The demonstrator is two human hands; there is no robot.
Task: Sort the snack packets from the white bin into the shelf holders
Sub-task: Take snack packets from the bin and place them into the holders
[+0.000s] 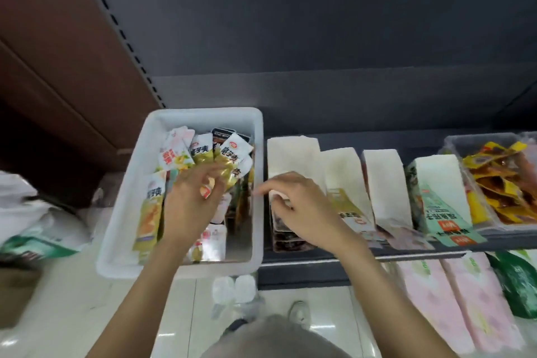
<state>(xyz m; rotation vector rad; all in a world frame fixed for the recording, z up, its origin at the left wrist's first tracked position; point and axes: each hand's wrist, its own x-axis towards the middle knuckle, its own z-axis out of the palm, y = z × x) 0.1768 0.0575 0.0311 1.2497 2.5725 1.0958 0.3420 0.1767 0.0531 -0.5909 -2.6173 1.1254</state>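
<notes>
A white bin stands at the left end of the shelf, full of mixed snack packets. My left hand is inside it, its fingers curled round several gold-and-white packets. To the right stands a row of white shelf holders. My right hand rests over the first holder, fingers curled on the top of a white packet above dark packets. The second holder shows a gold packet.
Further right stand two more white holders, one with green-printed packs, then a clear tray of yellow and orange packets. Pink packs lie on the lower shelf. White sacks sit on the floor at left.
</notes>
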